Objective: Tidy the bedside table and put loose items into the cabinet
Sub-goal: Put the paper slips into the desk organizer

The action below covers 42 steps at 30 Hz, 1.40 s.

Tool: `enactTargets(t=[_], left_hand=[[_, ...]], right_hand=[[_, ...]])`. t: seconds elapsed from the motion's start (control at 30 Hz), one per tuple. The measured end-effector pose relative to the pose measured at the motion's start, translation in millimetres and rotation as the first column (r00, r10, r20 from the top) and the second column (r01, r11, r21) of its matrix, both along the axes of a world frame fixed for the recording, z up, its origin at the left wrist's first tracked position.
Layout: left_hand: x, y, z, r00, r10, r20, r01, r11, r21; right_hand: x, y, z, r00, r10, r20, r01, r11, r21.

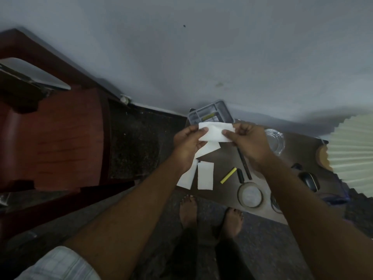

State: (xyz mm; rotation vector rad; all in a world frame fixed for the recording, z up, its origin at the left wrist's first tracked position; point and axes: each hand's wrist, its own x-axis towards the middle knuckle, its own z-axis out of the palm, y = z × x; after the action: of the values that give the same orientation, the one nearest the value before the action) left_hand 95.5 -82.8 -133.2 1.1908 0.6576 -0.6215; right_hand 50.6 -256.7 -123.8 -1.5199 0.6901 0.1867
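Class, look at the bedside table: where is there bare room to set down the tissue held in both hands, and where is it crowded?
Bare patch: between the folded tissues and the yellow marker, on the table. Another, smaller, runs between the glass ashtray and the black pen. Crowded: the right end, with the magnifying glass, the mouse and the lampshade.

Matt white paper tissue point(215, 131), clear glossy glass ashtray point(275, 142), pleated fabric lampshade point(353, 148)

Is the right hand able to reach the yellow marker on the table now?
Probably not at once: the right hand and left hand both hold a white tissue. The yellow marker lies uncovered below.
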Motion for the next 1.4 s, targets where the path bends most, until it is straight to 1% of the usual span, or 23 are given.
enactTargets(t=[0.1, 0.2, 0.33, 0.43, 0.63, 0.8, 0.87, 0.97, 1.07, 1.2, 1.33, 1.4], left_hand=[[5.9, 2.3, 1.0, 1.000, 0.014, 0.015, -0.014, 1.000, -0.005], [9.4, 8.1, -2.0, 0.998, 0.049, 0.039, -0.049, 0.999, 0.002], [11.6, 19.5, -6.2, 0.997, 0.063, 0.054, -0.063, 0.998, -0.009], [10.7, 24.1, -8.2, 0.997, 0.057, 0.052, -0.058, 0.998, 0.004], [5.5, 26.5, -12.8, 0.999, 0.052, 0.002, -0.052, 0.997, 0.051], [1.6, 26.9, -16.3, 0.999, 0.030, -0.034, -0.027, 0.994, 0.110], [0.4, 26.8, -16.7, 0.998, 0.032, -0.054, -0.026, 0.993, 0.116], [-0.9, 27.8, -17.9, 0.997, 0.025, -0.077, -0.015, 0.992, 0.123], [-2.9, 29.9, -18.8, 0.996, 0.004, -0.086, 0.007, 0.992, 0.123], [-5.0, 33.1, -19.6, 0.995, -0.004, -0.101, 0.017, 0.992, 0.124], [-6.8, 35.4, -22.0, 0.993, -0.018, -0.115, 0.033, 0.991, 0.133], [-7.8, 36.0, -23.5, 0.992, -0.019, -0.124, 0.036, 0.991, 0.132]], right_hand=[[22.0, -8.3, 6.5, 0.991, 0.112, 0.069, -0.098, 0.978, -0.182], [47.4, -14.9, 10.9, 0.971, 0.228, 0.074, -0.191, 0.922, -0.336], [75.5, -20.0, 17.0, 0.924, 0.375, 0.069, -0.287, 0.803, -0.522], [90.3, -19.3, 17.9, 0.879, 0.473, 0.059, -0.346, 0.719, -0.603], [104.4, -15.6, 12.7, 0.849, 0.528, 0.011, -0.383, 0.629, -0.676], [108.9, -16.7, 12.8, 0.768, 0.640, -0.030, -0.465, 0.525, -0.713], [111.1, -14.8, 15.4, 0.720, 0.692, -0.042, -0.490, 0.465, -0.737], [117.5, -8.2, 16.8, 0.648, 0.756, -0.096, -0.523, 0.350, -0.777], [124.3, 1.1, 13.8, 0.610, 0.770, -0.188, -0.563, 0.254, -0.786], [128.2, 14.3, 8.3, 0.533, 0.793, -0.295, -0.620, 0.128, -0.775], [128.9, 24.7, 2.9, 0.506, 0.782, -0.364, -0.635, 0.052, -0.771], [128.7, 27.9, 0.1, 0.503, 0.775, -0.382, -0.633, 0.030, -0.773]])
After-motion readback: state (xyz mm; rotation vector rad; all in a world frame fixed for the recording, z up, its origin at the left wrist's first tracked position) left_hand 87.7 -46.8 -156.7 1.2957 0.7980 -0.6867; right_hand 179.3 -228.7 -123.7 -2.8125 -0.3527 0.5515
